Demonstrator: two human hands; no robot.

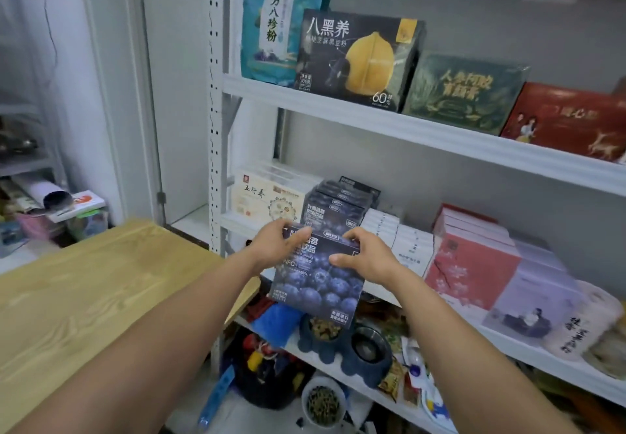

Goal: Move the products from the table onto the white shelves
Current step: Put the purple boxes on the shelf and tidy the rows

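Left hand point(274, 245) pinches the upper-left corner of the dark blue blueberry-print cardboard box point(318, 284), held upright just in front of the row of matching dark boxes point(338, 203); right hand point(364, 257) pinches its upper-right corner. Best kept level and seated flush against that row.

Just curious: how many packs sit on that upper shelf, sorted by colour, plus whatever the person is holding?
On the upper shelf:
teal pouch: 1
black box: 1
dark green box: 1
red box: 1
Held by the left hand and right hand:
blueberry box: 1
Total: 5
A sliver cut off at the right edge is not counted.
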